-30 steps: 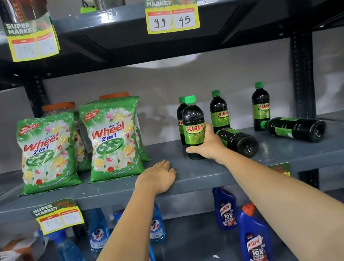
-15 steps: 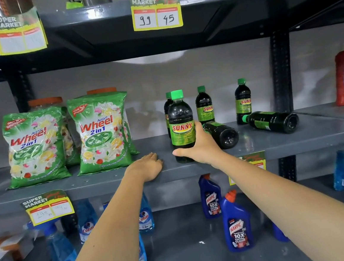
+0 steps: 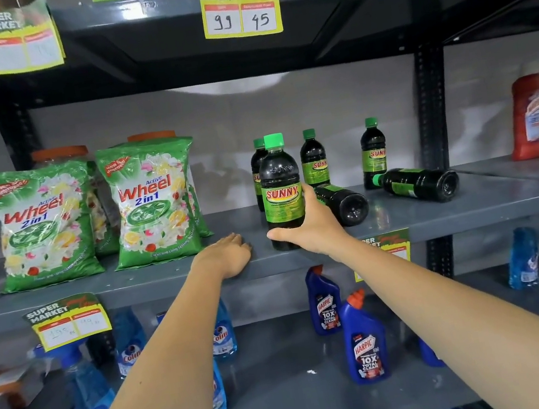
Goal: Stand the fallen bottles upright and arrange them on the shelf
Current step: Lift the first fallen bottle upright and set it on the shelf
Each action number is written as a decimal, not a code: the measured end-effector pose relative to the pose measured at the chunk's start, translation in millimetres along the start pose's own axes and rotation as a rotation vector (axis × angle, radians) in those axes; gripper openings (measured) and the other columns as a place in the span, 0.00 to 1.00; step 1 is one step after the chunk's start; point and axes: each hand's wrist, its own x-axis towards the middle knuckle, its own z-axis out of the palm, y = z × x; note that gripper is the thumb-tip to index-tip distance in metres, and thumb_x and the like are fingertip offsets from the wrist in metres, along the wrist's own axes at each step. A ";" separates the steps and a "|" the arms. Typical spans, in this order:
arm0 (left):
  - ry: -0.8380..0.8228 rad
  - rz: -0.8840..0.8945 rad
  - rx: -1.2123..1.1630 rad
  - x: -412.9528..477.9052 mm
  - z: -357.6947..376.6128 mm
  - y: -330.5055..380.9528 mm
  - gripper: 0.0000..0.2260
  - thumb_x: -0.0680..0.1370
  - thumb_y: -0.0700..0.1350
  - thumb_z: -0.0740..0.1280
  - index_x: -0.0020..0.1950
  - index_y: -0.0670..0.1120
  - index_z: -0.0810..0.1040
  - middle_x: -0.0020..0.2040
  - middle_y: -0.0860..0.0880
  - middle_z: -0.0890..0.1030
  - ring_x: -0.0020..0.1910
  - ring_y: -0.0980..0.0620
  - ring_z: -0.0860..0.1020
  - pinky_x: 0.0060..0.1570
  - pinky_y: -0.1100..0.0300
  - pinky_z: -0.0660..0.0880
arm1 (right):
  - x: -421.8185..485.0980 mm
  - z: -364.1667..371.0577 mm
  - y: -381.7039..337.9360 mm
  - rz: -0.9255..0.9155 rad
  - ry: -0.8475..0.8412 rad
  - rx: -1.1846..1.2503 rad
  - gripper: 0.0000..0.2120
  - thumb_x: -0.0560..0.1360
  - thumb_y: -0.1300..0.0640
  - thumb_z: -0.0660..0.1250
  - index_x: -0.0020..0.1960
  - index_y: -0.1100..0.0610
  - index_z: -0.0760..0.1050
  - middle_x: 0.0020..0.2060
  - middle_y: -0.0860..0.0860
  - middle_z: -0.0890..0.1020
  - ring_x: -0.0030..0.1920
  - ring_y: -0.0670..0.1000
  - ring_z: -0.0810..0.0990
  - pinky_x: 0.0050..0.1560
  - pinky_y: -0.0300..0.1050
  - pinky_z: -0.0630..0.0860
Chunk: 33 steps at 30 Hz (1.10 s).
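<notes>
Left hand (image 3: 225, 256): grip empty, palm flat on the shelf (image 3: 475, 205) edge, left of the front bottle (image 3: 281, 191). Right hand (image 3: 313, 229): grip wrapped around that upright front bottle near the edge. Right of it: two fallen bottles (image 3: 344, 204) (image 3: 418, 184) on their sides. Behind: three upright bottles (image 3: 313, 157).

Supermarket aisle: grey steel shelving (image 3: 407, 224), yellow "SUPER MARKET" price tags (image 3: 240, 9) at top centre, green detergent packs (image 3: 153, 202) centre left.
</notes>
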 end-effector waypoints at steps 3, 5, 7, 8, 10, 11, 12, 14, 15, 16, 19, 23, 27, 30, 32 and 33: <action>0.029 -0.016 -0.032 -0.3 0.8 -0.3 0.25 0.82 0.51 0.46 0.76 0.41 0.57 0.78 0.43 0.54 0.76 0.45 0.56 0.73 0.51 0.55 | -3.5 1.4 -0.5 -0.027 0.053 0.035 0.51 0.63 0.40 0.78 0.76 0.49 0.52 0.69 0.50 0.71 0.68 0.51 0.70 0.64 0.47 0.69; 0.077 -0.033 -0.104 -3.6 0.3 1.2 0.23 0.82 0.52 0.49 0.74 0.43 0.62 0.77 0.44 0.60 0.73 0.44 0.62 0.69 0.50 0.60 | -3.4 -3.1 -1.1 -0.065 0.249 0.110 0.47 0.66 0.33 0.71 0.76 0.48 0.53 0.69 0.51 0.71 0.67 0.51 0.70 0.66 0.53 0.70; 0.205 -0.025 -0.196 -5.2 3.0 -0.9 0.22 0.80 0.53 0.56 0.71 0.44 0.67 0.72 0.43 0.68 0.68 0.43 0.69 0.65 0.50 0.66 | 2.3 -16.3 0.1 -0.096 0.479 0.193 0.36 0.73 0.37 0.65 0.74 0.50 0.58 0.59 0.51 0.76 0.60 0.50 0.75 0.62 0.55 0.74; 0.284 -0.011 -0.276 -6.6 3.7 -3.1 0.23 0.78 0.51 0.60 0.71 0.43 0.68 0.71 0.43 0.71 0.67 0.43 0.71 0.64 0.51 0.68 | 7.2 -26.1 1.7 -0.101 0.568 0.207 0.31 0.75 0.40 0.62 0.73 0.52 0.61 0.54 0.51 0.77 0.57 0.50 0.76 0.60 0.55 0.74; 0.436 -0.017 -0.499 -11.0 -0.2 -10.6 0.23 0.77 0.45 0.65 0.71 0.43 0.69 0.69 0.43 0.74 0.65 0.44 0.73 0.64 0.54 0.68 | 19.3 -49.5 6.7 -0.096 0.685 0.175 0.25 0.77 0.43 0.59 0.70 0.53 0.65 0.47 0.50 0.78 0.53 0.52 0.77 0.58 0.56 0.74; 0.502 -0.031 -0.592 -13.6 -4.5 -15.4 0.22 0.76 0.43 0.65 0.70 0.42 0.71 0.67 0.43 0.76 0.63 0.45 0.75 0.63 0.54 0.69 | 25.6 -61.7 11.0 -0.087 0.709 0.144 0.23 0.77 0.44 0.58 0.68 0.53 0.67 0.44 0.49 0.78 0.51 0.53 0.78 0.56 0.57 0.75; 0.564 -0.044 -0.640 -18.2 -9.6 -18.4 0.19 0.76 0.42 0.65 0.68 0.43 0.73 0.64 0.44 0.78 0.60 0.46 0.77 0.61 0.54 0.71 | 31.4 -73.2 16.4 -0.071 0.714 0.113 0.21 0.77 0.45 0.57 0.66 0.53 0.68 0.42 0.47 0.78 0.50 0.54 0.78 0.54 0.57 0.75; 0.709 -0.039 -0.621 -36.3 -19.8 -14.1 0.14 0.77 0.43 0.64 0.62 0.45 0.78 0.54 0.46 0.83 0.48 0.49 0.80 0.49 0.56 0.76 | 41.9 -93.9 29.4 -0.023 0.687 0.049 0.16 0.78 0.50 0.58 0.63 0.54 0.70 0.41 0.48 0.77 0.49 0.54 0.79 0.48 0.52 0.74; 0.795 -0.012 -0.602 -49.0 -22.4 -3.1 0.12 0.77 0.44 0.64 0.58 0.46 0.80 0.48 0.48 0.84 0.42 0.52 0.80 0.43 0.58 0.76 | 46.1 -104.3 36.9 0.002 0.668 0.021 0.14 0.79 0.52 0.58 0.62 0.55 0.70 0.42 0.49 0.77 0.48 0.54 0.78 0.45 0.48 0.72; 0.880 0.045 -0.584 -63.8 -22.8 13.3 0.10 0.77 0.45 0.64 0.54 0.47 0.82 0.43 0.51 0.84 0.39 0.55 0.80 0.39 0.60 0.75 | 49.4 -114.4 44.2 0.025 0.654 -0.002 0.13 0.79 0.54 0.59 0.62 0.56 0.71 0.42 0.49 0.77 0.46 0.54 0.78 0.43 0.47 0.70; 0.904 0.356 -0.409 -101.3 -8.3 82.2 0.09 0.75 0.50 0.62 0.46 0.50 0.82 0.41 0.57 0.82 0.39 0.57 0.79 0.39 0.59 0.76 | 55.0 -133.2 61.9 0.107 0.601 -0.072 0.12 0.78 0.58 0.59 0.60 0.57 0.73 0.41 0.48 0.76 0.42 0.53 0.75 0.40 0.45 0.67; 0.661 0.522 -0.158 -83.1 18.3 154.2 0.15 0.79 0.53 0.55 0.54 0.49 0.79 0.51 0.51 0.82 0.49 0.49 0.80 0.46 0.53 0.77 | 62.3 -141.0 76.4 0.139 0.488 -0.117 0.11 0.77 0.59 0.61 0.58 0.55 0.75 0.48 0.52 0.79 0.45 0.55 0.77 0.42 0.45 0.70; 0.572 0.408 -0.036 -46.0 39.8 163.2 0.21 0.82 0.51 0.52 0.71 0.44 0.69 0.71 0.46 0.72 0.69 0.49 0.70 0.67 0.58 0.64 | 66.9 -139.3 80.7 0.100 0.397 -0.134 0.11 0.76 0.59 0.62 0.57 0.56 0.76 0.52 0.54 0.81 0.49 0.58 0.79 0.47 0.48 0.75; 0.606 0.348 0.014 -35.1 48.4 164.3 0.21 0.82 0.50 0.51 0.69 0.42 0.72 0.68 0.45 0.75 0.67 0.47 0.73 0.66 0.56 0.66 | 73.2 -136.0 81.0 0.087 0.306 -0.202 0.10 0.76 0.58 0.61 0.55 0.55 0.76 0.51 0.54 0.82 0.50 0.57 0.80 0.49 0.51 0.78; 0.650 0.325 0.031 -30.3 52.1 165.5 0.19 0.82 0.49 0.53 0.64 0.42 0.77 0.62 0.45 0.80 0.61 0.46 0.77 0.61 0.54 0.72 | 77.9 -133.7 79.8 0.127 0.203 -0.250 0.09 0.77 0.56 0.60 0.53 0.56 0.76 0.51 0.55 0.81 0.50 0.58 0.79 0.50 0.51 0.77; 0.670 0.317 0.033 -29.3 54.3 165.6 0.19 0.81 0.49 0.53 0.62 0.43 0.78 0.60 0.45 0.81 0.58 0.47 0.79 0.59 0.54 0.74 | 79.4 -131.3 77.7 0.157 0.138 -0.276 0.11 0.78 0.53 0.60 0.54 0.57 0.76 0.52 0.56 0.81 0.51 0.59 0.79 0.51 0.51 0.77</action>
